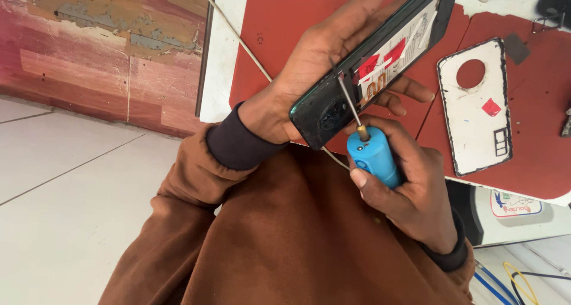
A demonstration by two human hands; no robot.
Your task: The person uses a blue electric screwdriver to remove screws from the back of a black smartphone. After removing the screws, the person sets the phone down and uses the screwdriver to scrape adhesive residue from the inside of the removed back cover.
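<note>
- The opened phone [380, 61], back cover off, lies tilted, its long axis running from 7 to 1 o'clock, clamped in the left hand [321, 61].
- The right hand [410, 186], at 5 o'clock from the phone, has its fingers wrapped tight on a blue electric screwdriver [373, 156].
- The driver's thin bit [351, 105] points to 11 o'clock and touches the phone's frame near the camera ring.
- The removed back cover [476, 108] rests on the red mat [535, 150] at 3 o'clock.

The dark green opened phone [375, 61] hides the left hand's [321, 61] palm and most of its fingers. The blue cylindrical electric screwdriver's [375, 158] lower body is buried in the right hand [410, 192]. Dark objects on the surface [535, 156] are cut off at the top edge.
</note>
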